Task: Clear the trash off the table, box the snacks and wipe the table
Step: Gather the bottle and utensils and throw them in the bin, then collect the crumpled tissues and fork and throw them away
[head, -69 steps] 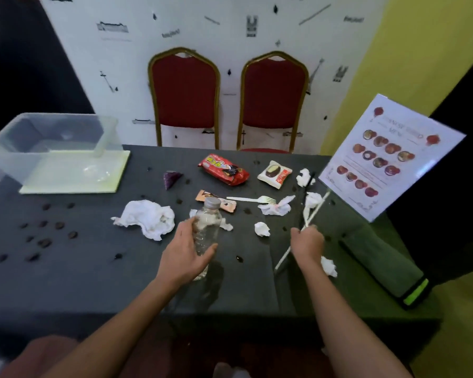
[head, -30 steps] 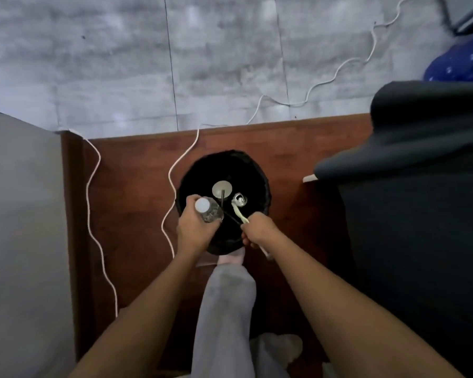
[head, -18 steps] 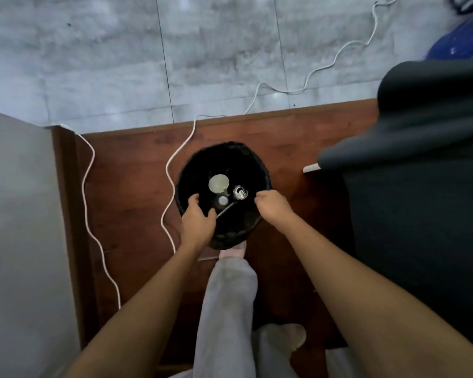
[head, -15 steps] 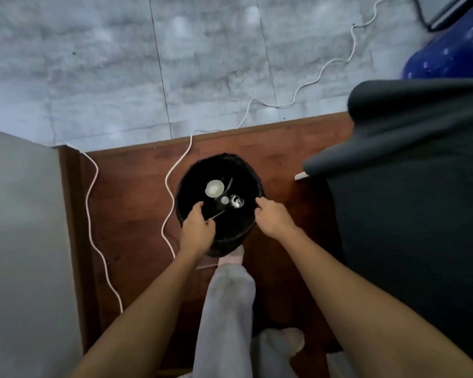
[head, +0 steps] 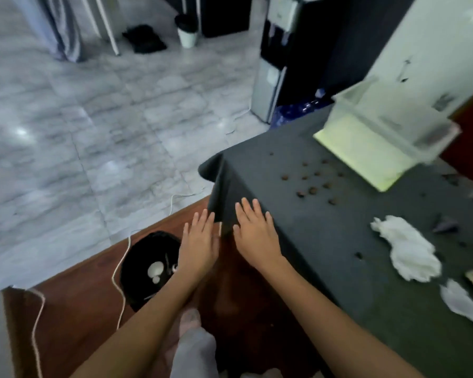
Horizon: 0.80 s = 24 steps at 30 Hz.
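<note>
1. Hands hover empty, fingers straight and spread: left hand [head: 198,245] above the black bin [head: 145,271], right hand [head: 254,236] at the desk [head: 325,241] corner.
2. Crumpled white tissue [head: 407,251] lies on the desk, right of them.

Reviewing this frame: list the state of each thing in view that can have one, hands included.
left hand: open, holding nothing, above the bin's edge
right hand: open, holding nothing, at the table corner
trash bin: on the floor, pale trash inside
clear box: on the table, lid off
lid: lying flat by the box
white tissue wad: crumpled, on the table
crumbs: scattered, unwiped
</note>
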Tool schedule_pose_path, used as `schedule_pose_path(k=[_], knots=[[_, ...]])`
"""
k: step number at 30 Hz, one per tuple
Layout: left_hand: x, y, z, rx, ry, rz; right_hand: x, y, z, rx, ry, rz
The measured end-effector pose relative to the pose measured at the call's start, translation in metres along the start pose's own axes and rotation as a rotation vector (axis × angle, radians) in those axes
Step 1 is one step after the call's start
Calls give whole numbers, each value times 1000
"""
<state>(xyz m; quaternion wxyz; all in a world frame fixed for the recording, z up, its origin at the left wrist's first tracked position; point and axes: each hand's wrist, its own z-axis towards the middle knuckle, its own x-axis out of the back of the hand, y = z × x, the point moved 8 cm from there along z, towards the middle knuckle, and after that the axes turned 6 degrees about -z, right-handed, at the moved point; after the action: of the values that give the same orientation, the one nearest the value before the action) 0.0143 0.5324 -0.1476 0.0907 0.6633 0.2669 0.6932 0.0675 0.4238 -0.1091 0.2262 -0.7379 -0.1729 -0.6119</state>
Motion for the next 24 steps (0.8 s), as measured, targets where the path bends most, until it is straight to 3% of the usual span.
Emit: schedule_pose_path(k=[8, 12, 19, 24], knots=[[-17, 229, -2, -440, 66, -52, 87, 196, -151, -479, 276, 52], [-74, 337, -44, -631, -93, -123, 77, 283, -269, -749, 321, 82], [-160, 439, -129, -947, -319, -32, 28, 349, -427, -1136, 260, 116], [-196, 475, -163, -1046, -453, -16, -2, 363, -500, -1327, 258, 143]])
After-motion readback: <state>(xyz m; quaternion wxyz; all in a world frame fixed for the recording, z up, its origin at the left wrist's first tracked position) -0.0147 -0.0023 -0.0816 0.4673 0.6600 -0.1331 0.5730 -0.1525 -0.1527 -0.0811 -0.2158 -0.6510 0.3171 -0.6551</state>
